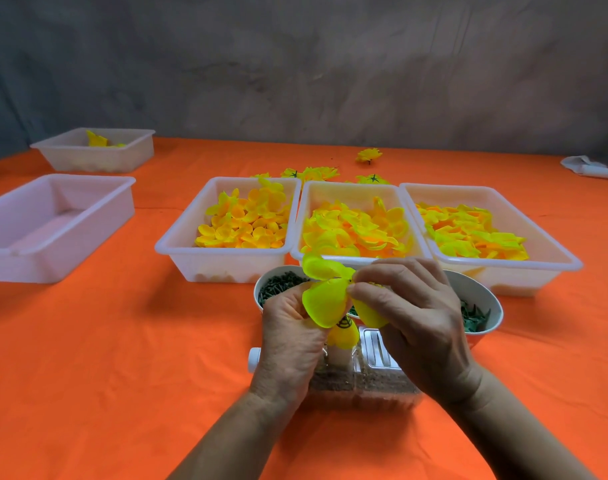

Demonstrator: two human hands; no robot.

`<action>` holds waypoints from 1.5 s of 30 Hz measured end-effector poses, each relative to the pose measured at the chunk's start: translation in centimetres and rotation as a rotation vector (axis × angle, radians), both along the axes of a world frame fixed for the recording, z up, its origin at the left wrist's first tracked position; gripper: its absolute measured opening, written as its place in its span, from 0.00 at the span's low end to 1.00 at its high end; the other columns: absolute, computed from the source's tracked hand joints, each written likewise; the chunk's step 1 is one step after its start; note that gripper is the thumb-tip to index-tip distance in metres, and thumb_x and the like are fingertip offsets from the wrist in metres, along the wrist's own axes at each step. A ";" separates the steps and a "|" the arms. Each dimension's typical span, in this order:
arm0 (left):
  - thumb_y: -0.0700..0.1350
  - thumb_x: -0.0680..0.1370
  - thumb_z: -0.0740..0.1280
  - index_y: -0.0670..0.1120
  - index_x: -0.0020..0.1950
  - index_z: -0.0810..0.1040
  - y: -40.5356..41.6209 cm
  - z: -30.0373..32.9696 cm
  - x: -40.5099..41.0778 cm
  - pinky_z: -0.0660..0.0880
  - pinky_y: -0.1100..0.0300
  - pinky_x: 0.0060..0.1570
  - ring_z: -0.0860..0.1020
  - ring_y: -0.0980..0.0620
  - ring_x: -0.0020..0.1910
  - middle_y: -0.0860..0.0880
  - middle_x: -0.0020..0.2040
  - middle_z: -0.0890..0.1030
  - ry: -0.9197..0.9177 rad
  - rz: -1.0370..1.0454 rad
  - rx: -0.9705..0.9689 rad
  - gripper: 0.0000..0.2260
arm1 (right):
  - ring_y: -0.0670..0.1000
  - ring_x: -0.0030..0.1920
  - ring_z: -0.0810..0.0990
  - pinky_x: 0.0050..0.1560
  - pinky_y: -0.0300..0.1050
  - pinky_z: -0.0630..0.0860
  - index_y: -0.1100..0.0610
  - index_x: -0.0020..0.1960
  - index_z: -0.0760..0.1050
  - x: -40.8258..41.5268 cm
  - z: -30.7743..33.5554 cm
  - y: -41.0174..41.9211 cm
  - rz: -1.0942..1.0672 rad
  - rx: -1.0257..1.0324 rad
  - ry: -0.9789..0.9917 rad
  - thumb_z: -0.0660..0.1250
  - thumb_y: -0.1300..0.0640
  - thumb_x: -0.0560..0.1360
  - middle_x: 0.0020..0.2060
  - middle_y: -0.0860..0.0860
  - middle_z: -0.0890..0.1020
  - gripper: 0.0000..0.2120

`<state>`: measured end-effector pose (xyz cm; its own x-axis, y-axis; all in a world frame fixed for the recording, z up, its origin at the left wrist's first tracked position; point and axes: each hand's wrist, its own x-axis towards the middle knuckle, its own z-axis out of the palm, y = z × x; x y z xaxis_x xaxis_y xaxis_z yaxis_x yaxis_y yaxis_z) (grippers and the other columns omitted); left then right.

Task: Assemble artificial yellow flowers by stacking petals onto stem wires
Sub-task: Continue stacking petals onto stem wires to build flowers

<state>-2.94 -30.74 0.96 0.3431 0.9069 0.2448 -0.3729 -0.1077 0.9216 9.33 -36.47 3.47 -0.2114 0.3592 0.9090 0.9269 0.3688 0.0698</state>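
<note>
Petals (pixel 325 301), a bright yellow layer, sit pinched between the left hand (pixel 288 327) and right hand (pixel 411 313), near the bench (pixel 122 341) edge. Both grips clasp them; if the unseen stem wire misses the centre hole, the layer could crumple or slip.

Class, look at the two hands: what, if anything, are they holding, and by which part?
Both hold one yellow petal piece. The right hand pinches it near its centre; the left hand grips its left, lower side.
</note>
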 end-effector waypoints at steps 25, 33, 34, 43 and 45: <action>0.33 0.61 0.78 0.47 0.52 0.78 1.2 0.1 -2.0 0.74 0.55 0.51 0.76 0.48 0.51 0.45 0.53 0.76 0.385 0.439 0.718 0.23 | 0.56 0.47 0.81 0.45 0.53 0.74 0.60 0.42 0.82 0.9 -0.4 0.0 0.014 -0.276 0.002 0.60 0.62 0.76 0.43 0.51 0.84 0.12; 0.34 0.67 0.73 0.39 0.41 0.84 2.0 -0.2 -3.1 0.74 0.50 0.47 0.77 0.41 0.48 0.41 0.48 0.80 0.538 0.353 1.017 0.04 | 0.56 0.46 0.81 0.44 0.53 0.74 0.59 0.44 0.83 1.0 -1.3 -0.5 0.019 -0.327 -0.001 0.59 0.63 0.75 0.44 0.51 0.84 0.12; 0.34 0.67 0.73 0.39 0.41 0.84 2.1 -0.3 -3.2 0.74 0.50 0.47 0.77 0.41 0.48 0.41 0.48 0.81 0.545 0.346 1.027 0.04 | 0.56 0.46 0.81 0.44 0.53 0.74 0.59 0.45 0.83 1.0 -1.5 -0.5 0.014 -0.322 0.007 0.58 0.62 0.76 0.44 0.51 0.84 0.14; 0.33 0.69 0.71 0.38 0.42 0.84 2.5 -0.9 -3.3 0.75 0.49 0.46 0.78 0.41 0.47 0.41 0.46 0.82 0.540 0.340 1.146 0.04 | 0.54 0.49 0.80 0.48 0.48 0.71 0.60 0.44 0.82 1.2 -2.5 -0.5 -0.010 -0.299 0.055 0.60 0.62 0.76 0.45 0.50 0.84 0.12; 0.34 0.71 0.69 0.38 0.42 0.84 2.4 -0.9 -3.3 0.75 0.48 0.46 0.78 0.40 0.46 0.41 0.46 0.82 0.531 0.344 1.158 0.04 | 0.54 0.49 0.80 0.48 0.46 0.70 0.60 0.43 0.82 1.3 -2.7 -0.5 -0.005 -0.298 0.076 0.62 0.64 0.75 0.45 0.50 0.84 0.10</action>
